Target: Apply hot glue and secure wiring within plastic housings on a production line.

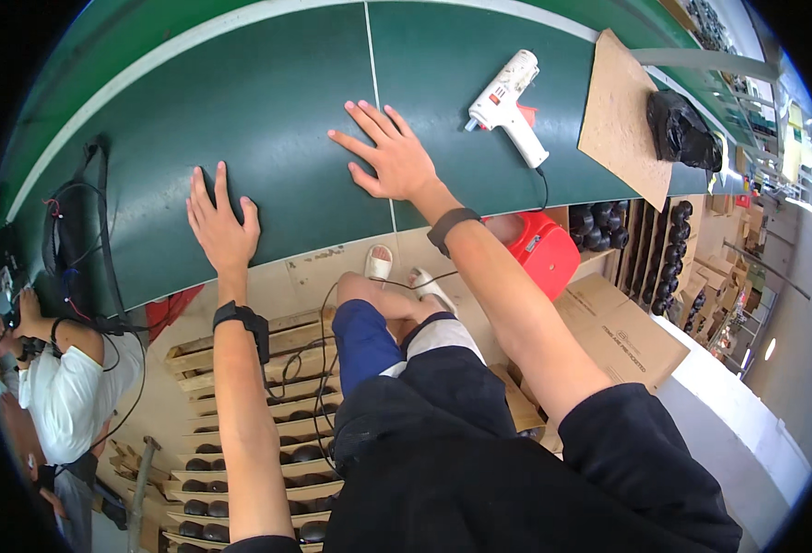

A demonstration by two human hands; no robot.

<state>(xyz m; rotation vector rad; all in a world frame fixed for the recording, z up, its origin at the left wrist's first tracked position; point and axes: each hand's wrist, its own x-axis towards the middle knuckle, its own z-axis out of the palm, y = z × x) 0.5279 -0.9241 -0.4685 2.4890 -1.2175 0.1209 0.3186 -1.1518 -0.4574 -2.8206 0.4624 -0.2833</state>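
My left hand lies flat on the green table, its fingers stretched out and holding nothing. Farther right, my right hand also rests on the tabletop, fingers spread, near the thin white line that crosses it. Nearest to that hand is a white hot glue gun with a red trigger, lying on its side to the right. Its nozzle points left, and its cord drops over the table's near edge. Dark bands are on both my wrists.
A brown board and a black plastic bag lie at the right end. Below the edge are a red stool, a cardboard box and partitioned racks of black round parts. A black strap with wires and a person in white are left.
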